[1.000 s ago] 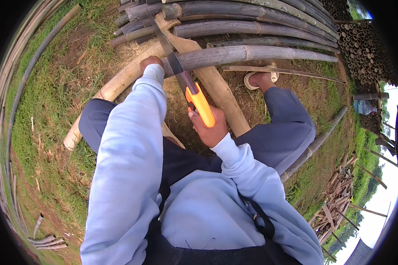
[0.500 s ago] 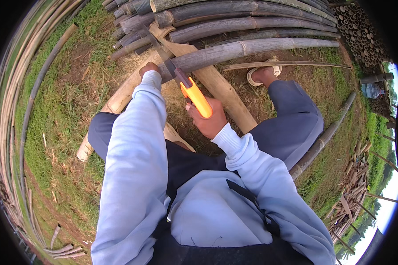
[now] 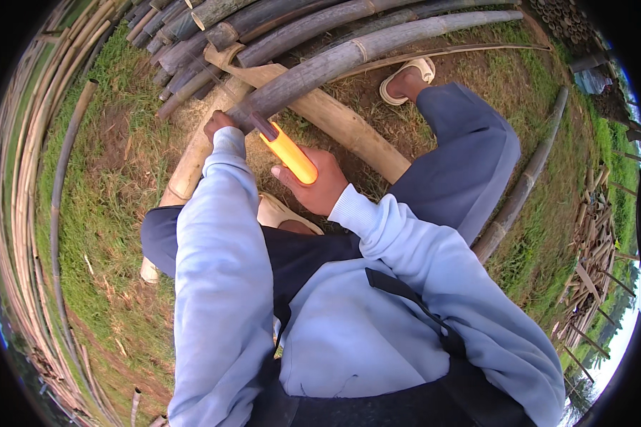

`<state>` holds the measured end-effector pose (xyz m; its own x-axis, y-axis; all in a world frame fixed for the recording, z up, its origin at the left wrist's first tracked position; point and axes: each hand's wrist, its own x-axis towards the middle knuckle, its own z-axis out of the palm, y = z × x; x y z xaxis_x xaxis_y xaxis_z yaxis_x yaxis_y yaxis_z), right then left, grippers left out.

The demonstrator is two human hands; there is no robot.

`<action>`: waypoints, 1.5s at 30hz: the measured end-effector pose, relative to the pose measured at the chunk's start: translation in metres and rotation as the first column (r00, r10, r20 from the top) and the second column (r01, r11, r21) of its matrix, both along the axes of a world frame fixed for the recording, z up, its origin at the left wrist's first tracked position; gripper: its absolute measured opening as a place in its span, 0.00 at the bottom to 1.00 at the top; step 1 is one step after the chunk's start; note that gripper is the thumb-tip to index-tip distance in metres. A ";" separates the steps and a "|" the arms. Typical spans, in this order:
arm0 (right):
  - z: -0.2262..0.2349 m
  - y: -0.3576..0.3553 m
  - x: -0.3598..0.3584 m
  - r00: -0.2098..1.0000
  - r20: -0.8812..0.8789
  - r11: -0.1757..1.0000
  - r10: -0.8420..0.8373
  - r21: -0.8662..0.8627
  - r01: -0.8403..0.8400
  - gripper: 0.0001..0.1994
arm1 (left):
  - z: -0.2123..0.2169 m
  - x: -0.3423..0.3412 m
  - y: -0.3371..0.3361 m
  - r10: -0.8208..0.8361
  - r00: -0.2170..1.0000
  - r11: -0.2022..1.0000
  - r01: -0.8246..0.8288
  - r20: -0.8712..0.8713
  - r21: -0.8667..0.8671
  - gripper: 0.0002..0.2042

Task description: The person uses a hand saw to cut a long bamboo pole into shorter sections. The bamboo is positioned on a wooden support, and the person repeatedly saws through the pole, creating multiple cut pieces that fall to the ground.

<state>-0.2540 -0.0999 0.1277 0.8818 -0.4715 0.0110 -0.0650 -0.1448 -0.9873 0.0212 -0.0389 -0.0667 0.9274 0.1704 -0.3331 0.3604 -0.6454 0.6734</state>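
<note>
My right hand (image 3: 319,183) is closed round the orange handle of a handsaw (image 3: 290,154). Its dark neck meets the near side of a thick grey bamboo pole (image 3: 320,65). Beyond the pole the thin blade shows only faintly, almost edge-on. My left hand (image 3: 219,124) grips the pole's near left end, just left of the saw; its fingertips are partly hidden. Under that end, two pale bamboo supports cross: a round one (image 3: 191,162) toward the lower left and a split one (image 3: 349,132) toward the lower right.
Dark bamboo poles (image 3: 278,20) are stacked at the top, with cut ends facing left. Long poles (image 3: 23,164) line the left side. One grey pole (image 3: 527,178) lies beyond my right leg (image 3: 463,153). Bamboo scraps (image 3: 592,249) are piled far right. My sandalled feet are near the supports.
The view has shifted, and the pole and supports sit higher and further left. The saw handle is nearer the pole, and its blade looks thinner. Both hands keep their hold.
</note>
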 end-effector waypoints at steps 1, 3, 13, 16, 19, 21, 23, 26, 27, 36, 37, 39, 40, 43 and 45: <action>0.003 0.000 -0.004 0.996 -0.090 1.000 0.011 0.030 -0.008 0.12 | 0.006 -0.002 0.000 -0.073 0.997 0.989 0.070 0.018 0.127 0.22; 0.017 0.001 -0.020 0.993 -0.114 0.999 -0.007 0.036 0.012 0.11 | 0.018 -0.004 -0.007 -0.017 1.000 0.992 0.019 -0.019 0.121 0.20; 0.038 -0.007 -0.061 0.945 -0.324 0.995 0.036 0.100 -0.004 0.09 | 0.056 -0.030 -0.010 0.172 0.982 0.982 -0.177 -0.074 -0.070 0.21; -0.001 -0.007 0.000 0.994 -0.099 0.998 0.039 0.046 -0.035 0.10 | 0.060 -0.026 -0.010 0.150 0.987 0.978 -0.156 -0.052 -0.141 0.20; 0.002 0.002 -0.025 0.966 -0.258 0.996 0.020 -0.081 -0.043 0.08 | 0.061 -0.025 -0.012 0.060 0.997 0.997 -0.062 -0.053 -0.046 0.19; 0.027 0.010 -0.084 0.960 -0.279 0.999 0.030 -0.012 -0.034 0.10 | 0.060 -0.030 -0.014 0.182 0.982 0.972 -0.187 -0.042 -0.142 0.19; 0.051 0.012 -0.119 0.935 -0.351 0.999 0.041 0.004 -0.043 0.14 | 0.062 -0.037 -0.014 0.162 0.987 0.982 -0.158 0.024 -0.100 0.20; 0.056 0.008 -0.090 0.952 -0.304 1.000 0.028 0.007 -0.027 0.13 | 0.069 -0.046 -0.014 0.200 0.980 0.977 -0.199 0.004 -0.076 0.20; 0.047 0.005 -0.062 0.909 -0.414 0.991 0.036 0.131 0.021 0.11 | 0.073 -0.043 -0.015 0.188 0.982 0.980 -0.186 0.027 -0.070 0.19; 0.039 0.013 -0.076 0.932 -0.362 0.998 0.025 -0.043 -0.044 0.14 | 0.050 -0.026 -0.016 0.191 0.980 0.973 -0.197 -0.060 -0.118 0.19; 0.042 0.013 -0.093 0.889 -0.456 0.999 0.032 0.024 -0.024 0.13 | 0.041 -0.026 -0.016 0.238 0.970 0.954 -0.244 -0.053 -0.171 0.19; 0.040 0.011 -0.114 0.934 -0.358 0.999 -0.006 -0.047 -0.011 0.10 | 0.022 -0.020 -0.011 0.174 0.985 0.970 -0.174 -0.013 -0.170 0.19; 0.038 0.010 -0.119 0.951 -0.308 0.996 0.031 -0.072 -0.056 0.09 | 0.015 -0.015 -0.012 0.206 0.977 0.958 -0.214 -0.060 -0.192 0.19; 0.028 0.005 -0.116 0.965 -0.251 0.987 0.076 -0.121 -0.109 0.08 | 0.006 -0.004 -0.009 0.090 0.996 0.991 -0.090 0.003 -0.098 0.21; 0.024 0.004 -0.112 0.957 -0.287 0.993 0.047 -0.092 -0.077 0.08 | 0.008 -0.004 -0.009 0.287 0.951 0.924 -0.307 -0.115 -0.230 0.23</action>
<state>-0.3665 -0.0963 0.1521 0.8830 -0.4254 -0.1986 -0.3278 -0.2558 -0.9095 0.0169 -0.0477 -0.0591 0.8163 0.3394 -0.4673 0.5676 -0.3216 0.7579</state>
